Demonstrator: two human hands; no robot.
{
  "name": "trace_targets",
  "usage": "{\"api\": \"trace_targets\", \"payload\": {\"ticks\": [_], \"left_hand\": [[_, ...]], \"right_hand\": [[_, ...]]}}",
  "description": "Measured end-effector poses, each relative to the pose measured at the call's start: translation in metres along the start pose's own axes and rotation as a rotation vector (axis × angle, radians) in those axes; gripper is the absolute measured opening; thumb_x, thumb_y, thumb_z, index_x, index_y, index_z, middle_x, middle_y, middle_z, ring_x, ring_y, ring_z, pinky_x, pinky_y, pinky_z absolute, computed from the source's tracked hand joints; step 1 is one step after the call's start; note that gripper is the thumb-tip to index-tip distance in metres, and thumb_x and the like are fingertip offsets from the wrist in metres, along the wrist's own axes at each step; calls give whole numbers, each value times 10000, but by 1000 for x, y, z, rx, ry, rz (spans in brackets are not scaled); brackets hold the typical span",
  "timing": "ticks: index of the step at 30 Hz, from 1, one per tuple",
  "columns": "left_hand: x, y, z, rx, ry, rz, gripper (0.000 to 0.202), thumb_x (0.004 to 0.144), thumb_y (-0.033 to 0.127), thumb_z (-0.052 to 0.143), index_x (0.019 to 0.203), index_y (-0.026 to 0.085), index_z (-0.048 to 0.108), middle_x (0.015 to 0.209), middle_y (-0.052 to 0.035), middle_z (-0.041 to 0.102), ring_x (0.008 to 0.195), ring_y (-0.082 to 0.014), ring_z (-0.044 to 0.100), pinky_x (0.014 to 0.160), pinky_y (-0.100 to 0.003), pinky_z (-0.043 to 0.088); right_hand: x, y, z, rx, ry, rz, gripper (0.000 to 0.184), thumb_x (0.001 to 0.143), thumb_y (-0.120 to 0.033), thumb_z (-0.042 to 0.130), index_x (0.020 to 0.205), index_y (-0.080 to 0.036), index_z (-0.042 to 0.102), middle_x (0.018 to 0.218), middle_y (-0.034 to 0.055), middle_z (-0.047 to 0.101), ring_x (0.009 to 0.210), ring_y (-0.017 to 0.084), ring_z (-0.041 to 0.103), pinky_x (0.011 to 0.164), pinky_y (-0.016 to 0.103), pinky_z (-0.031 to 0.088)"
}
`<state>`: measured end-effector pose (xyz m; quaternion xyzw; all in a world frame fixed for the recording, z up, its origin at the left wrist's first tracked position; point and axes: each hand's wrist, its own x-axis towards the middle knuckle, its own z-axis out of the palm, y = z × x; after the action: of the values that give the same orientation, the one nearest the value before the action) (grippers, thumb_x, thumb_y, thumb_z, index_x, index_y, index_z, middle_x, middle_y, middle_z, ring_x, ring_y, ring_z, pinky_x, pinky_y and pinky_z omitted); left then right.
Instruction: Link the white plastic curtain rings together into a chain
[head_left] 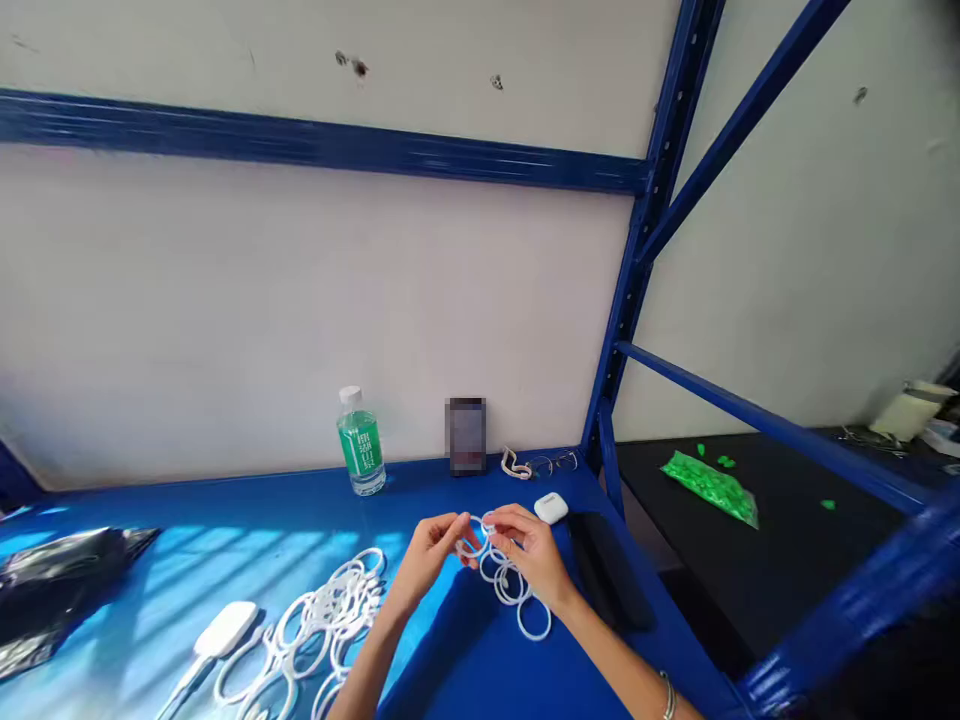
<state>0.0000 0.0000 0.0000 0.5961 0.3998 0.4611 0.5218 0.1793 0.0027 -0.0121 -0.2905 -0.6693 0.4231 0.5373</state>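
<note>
White looped cable (504, 583): pinched in fingers of left hand (433, 550) and right hand (529, 550), above bench (465, 685). Earbud case (551, 508), one o'clock of it; tangled cables (337, 602), nine o'clock.

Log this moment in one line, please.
left hand: pinching looped white cable | right hand: pinching same cable | nearby: tangled cable heap, small white case, long black object

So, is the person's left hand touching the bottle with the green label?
Apart. The head view shows blue tabletop between the left hand and the bottle, which stands farther back.
</note>
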Motion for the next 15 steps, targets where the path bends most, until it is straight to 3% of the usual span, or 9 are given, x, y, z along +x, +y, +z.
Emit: {"api": "trace_targets", "payload": {"ticks": [4,8,11,15], "left_hand": [[0,2,4,-18,22,-43,490,804,602,523,675,141,630,555,-2,634,465,-153,623,509,-250,455],[-5,4,14,142,64,57,437,821,540,543,1006,155,635,697,-9,666,566,-153,635,582,-265,490],[-8,4,22,335,77,163,569,754,482,656,1228,189,539,859,-30,682,698,-161,627,677,-279,512],[-8,2,27,450,107,192,515,774,466,637,1197,180,563,852,-33,679,700,-153,598,703,-277,509]], "right_hand": [[-1,-5,2,-83,14,-35,166,847,-327,656,967,-243,733,948,54,656,803,175,636,727,282,531],[-2,-6,-2,-155,70,-40,156,873,-323,621,960,-241,722,920,49,668,819,189,644,733,289,522],[-1,-5,-6,-159,104,-22,162,879,-338,611,948,-230,710,924,52,669,840,200,645,758,300,520],[0,-5,-10,-157,117,-10,182,881,-359,603,946,-219,699,912,54,670,828,203,641,764,306,514]]}}
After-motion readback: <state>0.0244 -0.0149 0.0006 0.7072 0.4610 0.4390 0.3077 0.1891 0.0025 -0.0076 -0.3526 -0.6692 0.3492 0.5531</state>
